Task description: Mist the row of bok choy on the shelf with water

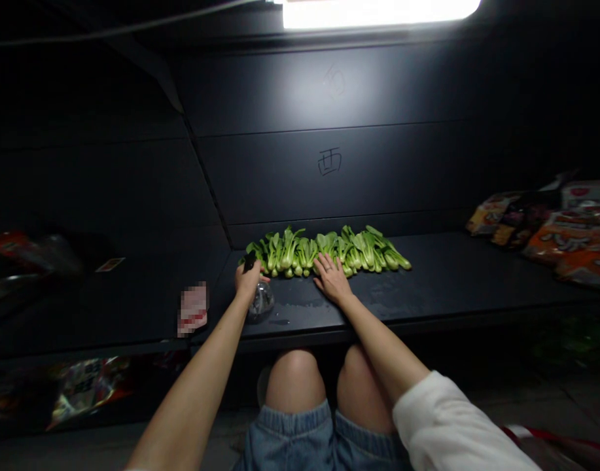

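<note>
Green leafy vegetables with pale stalks (290, 252) lie side by side in a row on the dark shelf (427, 288). At the row's left end, my left hand (248, 280) is closed around a small black object (249, 261), whose exact kind is unclear. A clear, shiny plastic thing (262, 299) hangs or rests just below that hand. My right hand (332, 279) lies with its fingers spread on the stalks near the middle of the row, palm down. Small drops of water show on the shelf in front of the vegetables.
Colourful snack packets (569, 239) stand on the shelf at the right. A pinkish, blurred-out item (192, 309) and a small card (110, 265) lie at the left. More packets (91, 389) sit on a lower shelf. The dark back panel (280, 176) rises behind the vegetables.
</note>
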Motion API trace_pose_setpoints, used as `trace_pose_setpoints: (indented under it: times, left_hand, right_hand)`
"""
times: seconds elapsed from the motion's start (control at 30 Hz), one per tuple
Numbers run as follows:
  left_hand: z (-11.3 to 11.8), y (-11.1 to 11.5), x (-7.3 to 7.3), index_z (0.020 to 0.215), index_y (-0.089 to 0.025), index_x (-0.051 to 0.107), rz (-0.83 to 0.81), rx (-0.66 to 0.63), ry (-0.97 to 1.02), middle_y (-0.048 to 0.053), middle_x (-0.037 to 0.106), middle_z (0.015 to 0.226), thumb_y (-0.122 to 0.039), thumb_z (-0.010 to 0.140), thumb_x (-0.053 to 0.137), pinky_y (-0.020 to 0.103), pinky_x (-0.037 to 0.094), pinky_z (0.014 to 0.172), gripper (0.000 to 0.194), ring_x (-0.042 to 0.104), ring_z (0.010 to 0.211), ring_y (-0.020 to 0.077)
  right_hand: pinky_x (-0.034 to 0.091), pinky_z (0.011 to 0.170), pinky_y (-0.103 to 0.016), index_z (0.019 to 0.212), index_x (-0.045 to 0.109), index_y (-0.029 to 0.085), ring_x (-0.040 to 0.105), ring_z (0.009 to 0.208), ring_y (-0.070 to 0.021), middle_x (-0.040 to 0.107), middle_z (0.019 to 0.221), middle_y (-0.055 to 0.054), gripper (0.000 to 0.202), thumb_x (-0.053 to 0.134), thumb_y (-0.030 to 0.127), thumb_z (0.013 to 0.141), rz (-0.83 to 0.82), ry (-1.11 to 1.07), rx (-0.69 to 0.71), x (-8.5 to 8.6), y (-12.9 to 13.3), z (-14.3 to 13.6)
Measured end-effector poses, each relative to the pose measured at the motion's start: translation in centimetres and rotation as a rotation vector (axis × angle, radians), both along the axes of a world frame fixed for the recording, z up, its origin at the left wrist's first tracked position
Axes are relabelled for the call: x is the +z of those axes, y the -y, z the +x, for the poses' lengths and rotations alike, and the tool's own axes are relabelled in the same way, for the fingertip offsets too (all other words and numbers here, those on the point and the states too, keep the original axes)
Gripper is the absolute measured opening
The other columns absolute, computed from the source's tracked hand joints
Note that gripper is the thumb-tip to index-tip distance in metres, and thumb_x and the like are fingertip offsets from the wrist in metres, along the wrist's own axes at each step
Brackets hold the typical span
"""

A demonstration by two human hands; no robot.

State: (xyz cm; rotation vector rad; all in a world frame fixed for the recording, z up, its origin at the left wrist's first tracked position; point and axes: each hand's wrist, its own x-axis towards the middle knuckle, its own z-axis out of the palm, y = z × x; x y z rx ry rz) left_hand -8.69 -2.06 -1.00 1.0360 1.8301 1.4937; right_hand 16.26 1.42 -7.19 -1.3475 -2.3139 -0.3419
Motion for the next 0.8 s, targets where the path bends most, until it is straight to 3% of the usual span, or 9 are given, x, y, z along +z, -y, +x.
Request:
trace_pose_setpoints:
  times: [0.17,0.47,0.67,0.8]
  left_hand:
    - [0.3,-0.1,0.2,0.079,-0.016,0.065,-0.011,-0.015,-0.034,0.002,0.058,0.043,-0.040,0.071,0.054,0.021,0.039,0.040,0.027,0.066,0.045,0.0218]
    - [0.2,-0.5,-0.1,0.070,-0.018,0.064,-0.024,-0.093,-0.196,0.003,0.061,0.044,-0.037,0.076,0.055,0.022,0.041,0.045,0.022,0.066,0.046,0.0208]
    - [1.7,-0.8,0.1,0.084,-0.018,0.067,-0.034,-0.198,-0.212,0.001,0.061,0.046,-0.038,0.078,0.055,0.024,0.042,0.046,0.025,0.067,0.047,0.0224]
    - [3.2,-1.0,0.4,0.082,-0.017,0.068,-0.061,-0.214,-0.244,0.000,0.057,0.040,-0.037,0.080,0.054,0.024,0.043,0.049,0.024,0.066,0.047,0.0224]
  right_hand:
    - [0.022,0.117,-0.057,0.147,0.043,0.013,0.027,0.147,-0.0315,0.038,0.156,-0.016,0.059,0.052,0.030,0.091,0.005,-0.003,0.007,-0.2,-0.2,0.1]
    - [0.022,0.117,-0.057,0.146,0.044,0.013,0.028,0.147,-0.0320,0.036,0.157,-0.016,0.057,0.049,0.031,0.092,0.004,-0.007,0.007,-0.2,-0.2,0.1]
    - [0.022,0.117,-0.056,0.146,0.043,0.012,0.028,0.147,-0.0316,0.037,0.157,-0.016,0.057,0.048,0.031,0.093,0.004,-0.013,0.002,-0.1,-0.1,0.1]
    - [0.022,0.118,-0.056,0.146,0.043,0.011,0.028,0.147,-0.0318,0.037,0.156,-0.016,0.057,0.047,0.031,0.093,-0.003,-0.014,-0.005,0.0,0.0,0.1]
